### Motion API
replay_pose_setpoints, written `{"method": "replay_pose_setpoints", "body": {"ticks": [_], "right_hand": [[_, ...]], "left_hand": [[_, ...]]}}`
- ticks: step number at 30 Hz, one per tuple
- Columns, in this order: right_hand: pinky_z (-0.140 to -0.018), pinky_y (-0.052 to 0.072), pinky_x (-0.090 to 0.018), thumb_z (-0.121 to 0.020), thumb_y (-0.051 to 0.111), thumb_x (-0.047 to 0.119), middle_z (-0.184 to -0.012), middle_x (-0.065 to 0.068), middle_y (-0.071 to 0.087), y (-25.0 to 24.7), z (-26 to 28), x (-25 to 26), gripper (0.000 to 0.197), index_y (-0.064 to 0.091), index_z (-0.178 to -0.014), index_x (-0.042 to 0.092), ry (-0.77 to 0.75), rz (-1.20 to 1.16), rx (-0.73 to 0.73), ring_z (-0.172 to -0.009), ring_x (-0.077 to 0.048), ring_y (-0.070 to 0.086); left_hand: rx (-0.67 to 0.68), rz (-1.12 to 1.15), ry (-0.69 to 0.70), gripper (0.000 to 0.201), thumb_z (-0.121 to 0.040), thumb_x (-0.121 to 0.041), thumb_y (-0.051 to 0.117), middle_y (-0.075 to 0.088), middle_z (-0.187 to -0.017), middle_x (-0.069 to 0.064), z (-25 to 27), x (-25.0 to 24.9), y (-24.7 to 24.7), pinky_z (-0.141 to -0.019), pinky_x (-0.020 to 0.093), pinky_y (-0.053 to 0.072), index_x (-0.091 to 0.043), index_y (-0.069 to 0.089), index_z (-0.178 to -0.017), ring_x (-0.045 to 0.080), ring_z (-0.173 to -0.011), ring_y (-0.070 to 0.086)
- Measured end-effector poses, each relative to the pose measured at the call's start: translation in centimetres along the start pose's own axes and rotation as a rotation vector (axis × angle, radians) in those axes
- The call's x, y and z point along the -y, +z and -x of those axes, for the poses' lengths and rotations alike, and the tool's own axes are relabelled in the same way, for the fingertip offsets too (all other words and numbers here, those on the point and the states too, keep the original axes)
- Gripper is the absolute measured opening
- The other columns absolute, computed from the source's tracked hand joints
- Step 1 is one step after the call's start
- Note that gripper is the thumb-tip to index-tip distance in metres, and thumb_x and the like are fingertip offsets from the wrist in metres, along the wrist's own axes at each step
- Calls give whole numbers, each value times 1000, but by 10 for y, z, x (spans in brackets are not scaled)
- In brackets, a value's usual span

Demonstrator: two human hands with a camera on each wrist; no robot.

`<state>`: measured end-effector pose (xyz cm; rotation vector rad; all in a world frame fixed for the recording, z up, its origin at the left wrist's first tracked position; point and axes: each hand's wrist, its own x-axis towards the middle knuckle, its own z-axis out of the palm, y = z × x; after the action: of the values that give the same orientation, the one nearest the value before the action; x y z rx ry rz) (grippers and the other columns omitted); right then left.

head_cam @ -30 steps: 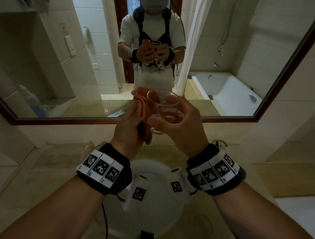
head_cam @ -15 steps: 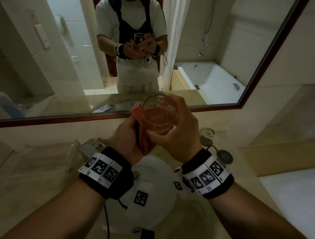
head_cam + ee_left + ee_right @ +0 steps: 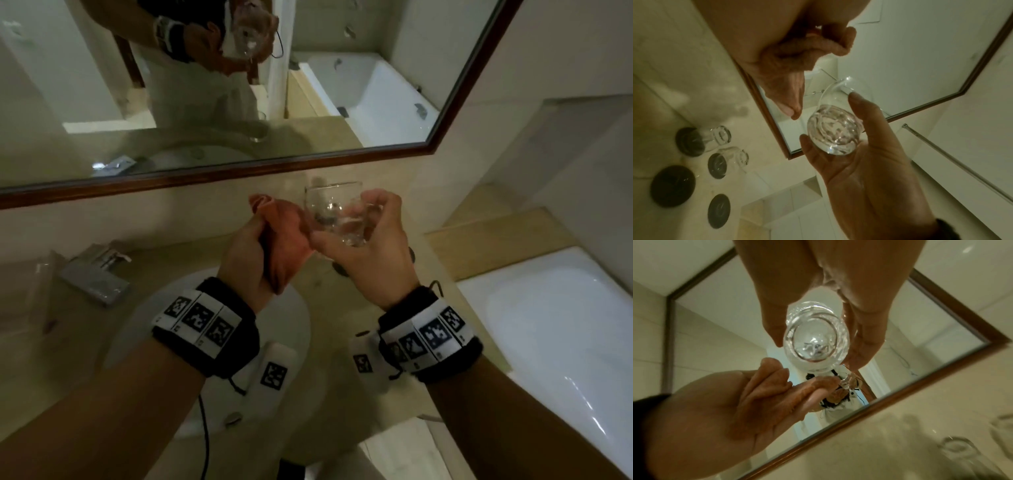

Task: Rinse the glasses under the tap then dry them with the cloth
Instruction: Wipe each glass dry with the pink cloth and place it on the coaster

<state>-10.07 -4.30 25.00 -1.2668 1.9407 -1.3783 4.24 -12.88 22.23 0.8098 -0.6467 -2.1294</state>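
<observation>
A clear glass (image 3: pixel 337 214) stands upright in the air over the counter, and my right hand (image 3: pixel 370 253) grips it by the lower part between thumb and fingers. From below, the glass's thick base (image 3: pixel 816 337) shows between those fingers. My left hand (image 3: pixel 246 250) holds a bunched pink cloth (image 3: pixel 286 236) just left of the glass. In the left wrist view the cloth's hanging tip (image 3: pixel 793 104) ends close beside the glass (image 3: pixel 832 129). Whether they touch I cannot tell.
A chrome tap (image 3: pixel 96 274) stands at the left above the white basin (image 3: pixel 298 308). Two more glasses (image 3: pixel 721 134) (image 3: pixel 737 158) sit on dark coasters by the wall, with two bare coasters (image 3: pixel 672 186) (image 3: pixel 718 211) beside them. A framed mirror (image 3: pixel 308 164) runs behind, and a bathtub (image 3: pixel 548 325) is at the right.
The glass has come away from the cloth, which was pressed against it, and now sits to its right. Both hands appear lower, below the mirror's frame.
</observation>
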Motion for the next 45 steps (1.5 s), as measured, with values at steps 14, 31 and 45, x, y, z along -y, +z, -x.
{"method": "replay_pose_setpoints", "body": {"ticks": [14, 31, 45], "right_hand": [[-57, 41, -17, -87, 70, 50, -94, 5, 58, -52, -121, -139, 58, 46, -125, 14, 239, 389, 221, -86, -21, 61], [-90, 55, -48, -75, 76, 49, -114, -12, 64, 20, -166, -246, 64, 52, -121, 12, 153, 839, 628, -104, -35, 63], [-104, 37, -41, -77, 73, 59, -139, -9, 47, -1, -72, -192, 79, 47, -139, 17, 28, 809, 473, -121, -34, 44]], "left_hand": [[-277, -60, -117, 58, -102, -50, 38, 70, -121, 21, -105, 66, 11, -98, 48, 53, -3, 63, -124, 37, -117, 65], [-495, 153, -175, 58, -104, -44, 38, 65, -128, 23, -140, 87, -29, -93, 47, 56, 3, 59, -129, 36, -119, 64], [-387, 110, -205, 53, -105, -45, 35, 70, -117, 16, -97, 87, -46, -76, 43, 62, -3, 68, -110, 29, -105, 70]]}}
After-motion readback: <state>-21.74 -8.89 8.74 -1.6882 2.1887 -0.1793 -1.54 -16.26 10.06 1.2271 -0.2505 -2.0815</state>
